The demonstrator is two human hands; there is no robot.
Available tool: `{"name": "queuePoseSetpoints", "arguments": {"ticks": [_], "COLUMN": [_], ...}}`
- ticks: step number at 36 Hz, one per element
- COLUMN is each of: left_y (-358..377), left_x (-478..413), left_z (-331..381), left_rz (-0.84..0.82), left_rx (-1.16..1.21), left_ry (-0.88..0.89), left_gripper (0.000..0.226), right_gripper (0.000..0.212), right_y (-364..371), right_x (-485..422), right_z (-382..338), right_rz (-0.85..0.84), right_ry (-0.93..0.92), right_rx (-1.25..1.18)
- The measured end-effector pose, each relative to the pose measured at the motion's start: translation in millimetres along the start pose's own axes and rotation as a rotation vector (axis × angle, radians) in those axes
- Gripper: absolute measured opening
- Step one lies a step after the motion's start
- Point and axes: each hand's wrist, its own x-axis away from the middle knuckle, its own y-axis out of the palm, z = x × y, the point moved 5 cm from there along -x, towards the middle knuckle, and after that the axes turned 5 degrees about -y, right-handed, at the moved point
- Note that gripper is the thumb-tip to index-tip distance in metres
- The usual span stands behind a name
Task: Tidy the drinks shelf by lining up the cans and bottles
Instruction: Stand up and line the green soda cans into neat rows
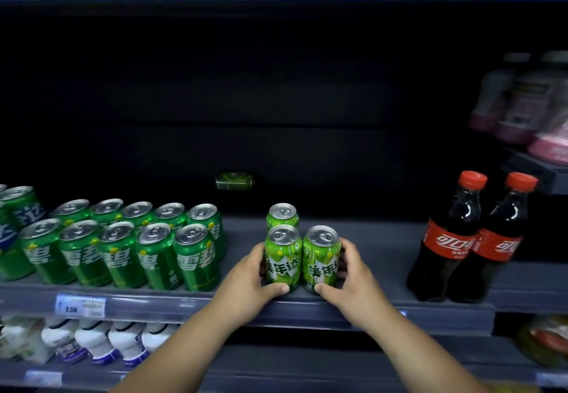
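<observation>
shelf (387, 257) front edge: left hand (250, 280) fingers wrap left can (283, 259), right hand's (353, 277) wrap right can (321, 257), cans maybe touching.

Definitely a shop, looks like a supermarket drinks aisle. Tiered shelf (384, 248) with price tags (80, 305) clipped along the front rails, rows of identical green cans (123, 254), cola bottles (445, 239), and white bottles (95, 340) stocked one level down.
</observation>
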Motion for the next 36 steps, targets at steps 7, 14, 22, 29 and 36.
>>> {"name": "queuePoseSetpoints", "arguments": {"ticks": [7, 14, 22, 29, 36], "left_y": [-9.2, -20.5, -25.1, -26.1, -30.5], "left_x": [4.7, 8.5, 8.3, 8.2, 7.8], "left_z": [-6.0, -10.5, -12.5, -8.4, -6.1], "left_rz": [0.0, 0.023, 0.005, -0.008, -0.043], "left_rx": [-0.034, -0.064, -0.095, -0.109, -0.068], "left_ry": [-0.003, -0.014, -0.017, -0.004, 0.049], "left_gripper": [0.071, 0.068, 0.068, 0.071, 0.084], "right_gripper": [0.087, 0.081, 0.078, 0.076, 0.056], "right_y": [3.3, 9.5, 13.7, 12.0, 2.1], "right_x": [-1.4, -8.3, -8.8, -7.4, -20.0], "right_z": [-4.9, -14.4, -17.2, -22.3, -33.9], "right_rz": [-0.042, -0.121, -0.161, -0.188, -0.283], "right_ry": [0.002, -0.01, -0.027, -0.028, 0.001], "right_rx": [-0.017, -0.031, -0.071, -0.07, -0.192]}}
